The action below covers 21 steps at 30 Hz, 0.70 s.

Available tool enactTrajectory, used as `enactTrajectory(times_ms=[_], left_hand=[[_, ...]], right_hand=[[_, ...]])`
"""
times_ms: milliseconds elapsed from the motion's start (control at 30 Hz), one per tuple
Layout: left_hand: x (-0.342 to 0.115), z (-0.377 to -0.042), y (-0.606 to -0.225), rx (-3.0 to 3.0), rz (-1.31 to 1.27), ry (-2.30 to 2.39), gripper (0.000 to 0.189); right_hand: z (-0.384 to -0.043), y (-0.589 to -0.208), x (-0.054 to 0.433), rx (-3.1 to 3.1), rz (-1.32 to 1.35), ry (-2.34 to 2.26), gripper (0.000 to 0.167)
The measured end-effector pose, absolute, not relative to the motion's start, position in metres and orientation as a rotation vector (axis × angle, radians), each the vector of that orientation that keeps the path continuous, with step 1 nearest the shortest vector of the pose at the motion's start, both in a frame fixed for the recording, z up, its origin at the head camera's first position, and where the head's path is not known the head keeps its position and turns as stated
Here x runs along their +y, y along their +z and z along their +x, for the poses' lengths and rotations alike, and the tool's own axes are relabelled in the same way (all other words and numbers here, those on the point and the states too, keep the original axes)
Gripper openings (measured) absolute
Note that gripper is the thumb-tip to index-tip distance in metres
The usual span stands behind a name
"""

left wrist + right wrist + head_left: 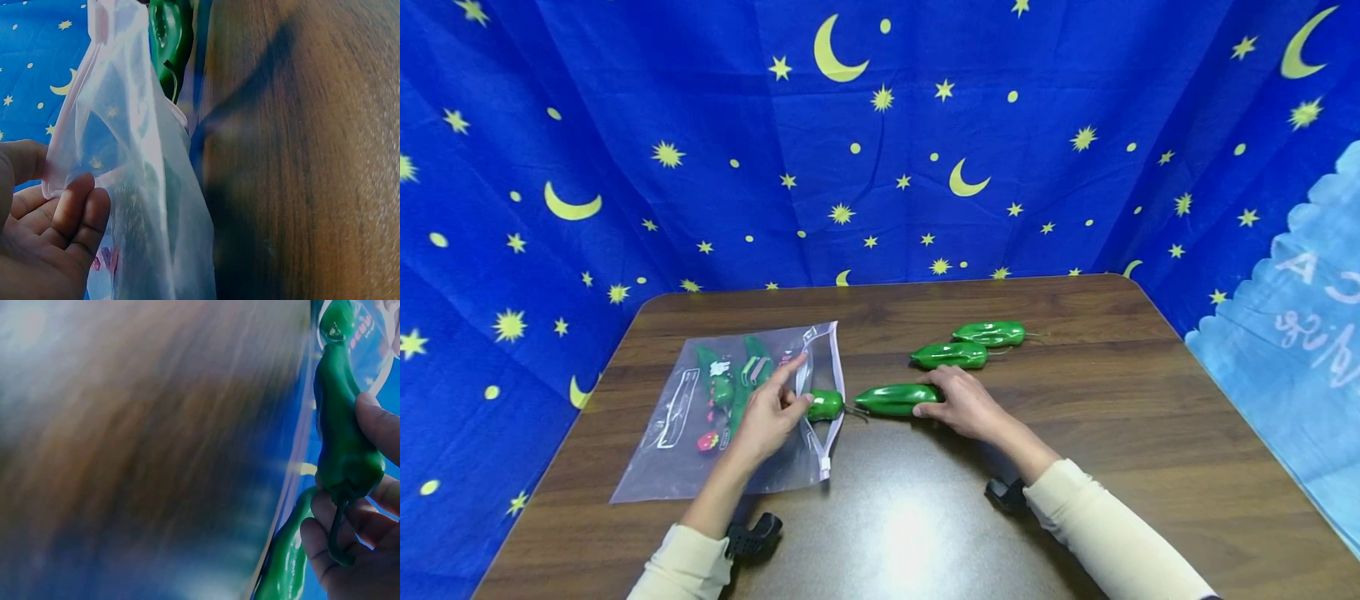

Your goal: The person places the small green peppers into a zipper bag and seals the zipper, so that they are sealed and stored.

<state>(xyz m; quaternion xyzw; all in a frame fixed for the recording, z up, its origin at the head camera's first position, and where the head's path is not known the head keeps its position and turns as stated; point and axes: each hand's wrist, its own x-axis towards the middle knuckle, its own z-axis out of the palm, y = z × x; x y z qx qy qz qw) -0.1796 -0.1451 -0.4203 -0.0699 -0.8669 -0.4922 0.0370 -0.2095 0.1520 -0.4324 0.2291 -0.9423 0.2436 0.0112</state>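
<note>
On the left of the table lies a clear zip bag (681, 467) with pink prints, its mouth facing right. My left hand (767, 421) holds the lip of its mouth; in the left wrist view the bag's edge (67, 119) passes between the fingers (78, 209). Green peppers show inside the bag, and one pepper (826, 405) sits in the mouth with its stem sticking out. My right hand (966, 402) grips another long green pepper (891, 400) by its stem end, thumb on one side, its tip pointing at the bag mouth. Its curved stem (337, 534) hangs by the fingers.
Two more green peppers (951, 356) (992, 334) lie behind my right hand, stems to the right. The bag's zip slider (825, 465) is at the near end of the mouth. A blue star-and-moon cloth (895, 225) hangs behind the brown wooden table (1090, 400).
</note>
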Motion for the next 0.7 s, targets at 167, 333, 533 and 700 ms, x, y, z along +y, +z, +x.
enactTrajectory(times_ms=[167, 333, 533, 700], left_hand=[[-0.145, -0.18, -0.422, -2.66, -0.213, -1.508, 0.06], [-0.144, -0.181, -0.423, -2.661, -0.214, -1.5, 0.061], [-0.144, -0.181, -0.424, -2.653, -0.21, -1.506, 0.06], [-0.143, -0.181, -0.423, -2.641, -0.228, -1.518, 0.06]], right_hand=[[-0.21, -0.432, 0.147, -2.941, 0.722, 0.749, 0.048], [-0.21, -0.433, 0.141, -2.932, 0.742, 0.717, 0.047], [-0.209, -0.434, 0.134, -2.913, 0.763, 0.715, 0.045], [-0.209, -0.435, 0.129, -2.903, 0.778, 0.709, 0.045]])
